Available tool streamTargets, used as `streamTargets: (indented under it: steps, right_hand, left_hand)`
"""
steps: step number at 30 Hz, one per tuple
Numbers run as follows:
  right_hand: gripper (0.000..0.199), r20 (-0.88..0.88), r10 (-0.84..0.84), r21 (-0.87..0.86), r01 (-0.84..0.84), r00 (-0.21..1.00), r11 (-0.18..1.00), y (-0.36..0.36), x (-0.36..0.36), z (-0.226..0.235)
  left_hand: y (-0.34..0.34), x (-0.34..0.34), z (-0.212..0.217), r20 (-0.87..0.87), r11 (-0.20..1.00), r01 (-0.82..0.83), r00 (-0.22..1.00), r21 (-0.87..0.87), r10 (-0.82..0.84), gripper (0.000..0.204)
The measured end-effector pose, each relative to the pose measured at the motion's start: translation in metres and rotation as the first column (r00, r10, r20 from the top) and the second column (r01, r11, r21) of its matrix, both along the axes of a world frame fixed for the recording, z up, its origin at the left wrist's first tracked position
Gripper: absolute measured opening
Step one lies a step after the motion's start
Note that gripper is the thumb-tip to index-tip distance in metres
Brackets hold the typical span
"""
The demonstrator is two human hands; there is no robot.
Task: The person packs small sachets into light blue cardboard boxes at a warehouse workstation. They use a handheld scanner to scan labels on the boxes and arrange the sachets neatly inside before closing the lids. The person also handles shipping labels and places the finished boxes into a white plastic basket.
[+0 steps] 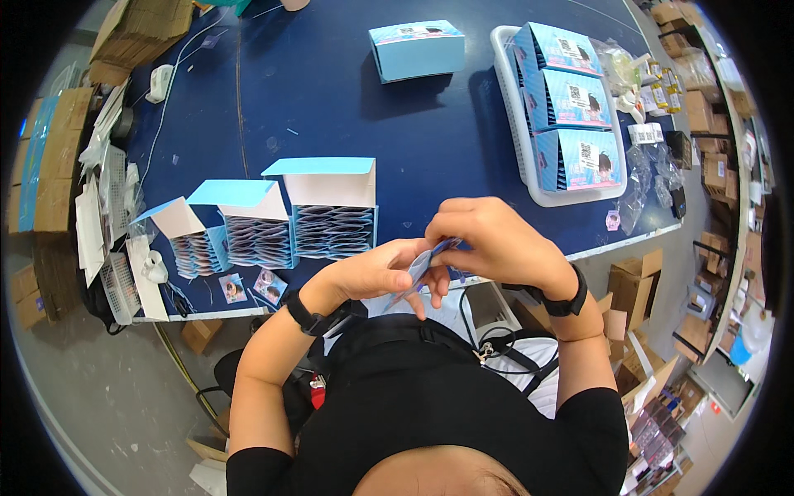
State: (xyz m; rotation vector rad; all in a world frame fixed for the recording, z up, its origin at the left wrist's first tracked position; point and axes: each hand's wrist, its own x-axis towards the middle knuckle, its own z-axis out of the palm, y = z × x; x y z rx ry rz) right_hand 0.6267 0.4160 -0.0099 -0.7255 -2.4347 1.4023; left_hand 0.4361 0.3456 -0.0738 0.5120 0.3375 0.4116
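Observation:
In front of my body, just over the table's near edge, I hold a small flat bluish packet (pixel 420 264). My left hand (pixel 382 271) grips its lower part between thumb and fingers. Pinched at the packet's upper end is my right hand (pixel 490 238), its fingers curled. Left of my hands stand three light-blue display boxes with raised lids: a left one (pixel 217 245), a middle one (pixel 293 236) and a right one (pixel 376 227). Thin packets (pixel 335 230) are stacked tightly in them. Two small picture cards (pixel 233 288) (pixel 270 286) lie before the boxes.
A white plastic basket (pixel 546 198) at the right holds three closed blue boxes (pixel 579 161). Another closed blue box (pixel 418 54) sits at the far middle of the blue table (pixel 306 91). Clear plastic bags (pixel 637 186) lie along the right edge; cardboard (pixel 50 165) is piled left.

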Motion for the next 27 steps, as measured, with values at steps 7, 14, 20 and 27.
streamTargets:
  steps: [7,14,20,27]
  right_hand:
    - [0.020,-0.375,-0.184,-0.342,0.049,0.909,0.938,-0.005,-0.009,0.011]
    - [0.013,-0.318,-0.012,0.058,0.032,0.948,0.998,-0.014,-0.024,0.009]
    - [0.015,-0.361,0.049,0.013,-0.047,0.931,0.999,-0.009,-0.021,-0.001]
    - [0.024,-0.022,-0.493,-0.026,0.492,0.870,0.870,0.082,-0.010,-0.071]
  left_hand:
    - [-0.007,-0.018,0.012,0.125,0.986,-0.165,0.979,0.040,0.159,0.077]
    - [-0.008,-0.017,0.017,0.147,0.982,-0.184,0.973,0.039,0.176,0.080]
    - [-0.006,-0.023,0.008,0.159,0.986,-0.153,0.977,0.070,0.141,0.097]
    - [-0.020,-0.049,0.001,-0.235,0.846,-0.532,0.822,0.006,0.519,0.074]
